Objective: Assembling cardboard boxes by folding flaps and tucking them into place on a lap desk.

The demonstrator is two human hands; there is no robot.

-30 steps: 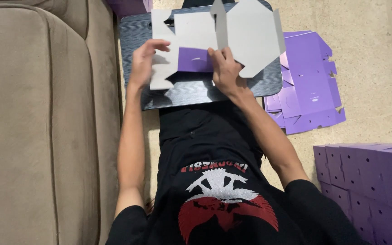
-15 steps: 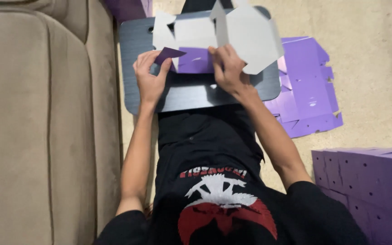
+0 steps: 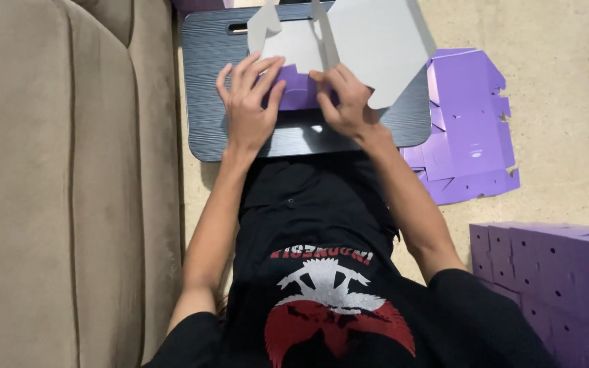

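Beige upholstery of a sofa (image 3: 49, 184) fills the whole left side, and pale stone floor (image 3: 567, 102) shows on the right. Down in the right corner stands a stack of folded purple boxes (image 3: 553, 286), and further up flat purple box blanks (image 3: 468, 129) lie spread on the floor. On the person's lap sits a dark ribbed lap tray (image 3: 206, 102) with a handle slot. On it rests a partly folded cardboard box blank (image 3: 369, 48), grey on the side facing up, purple where a flap is turned over. The left hand (image 3: 248, 105) lies flat, fingers spread, pressing that purple flap (image 3: 299, 88) down; the right hand (image 3: 345, 102) pinches the same flap with curled fingertips.
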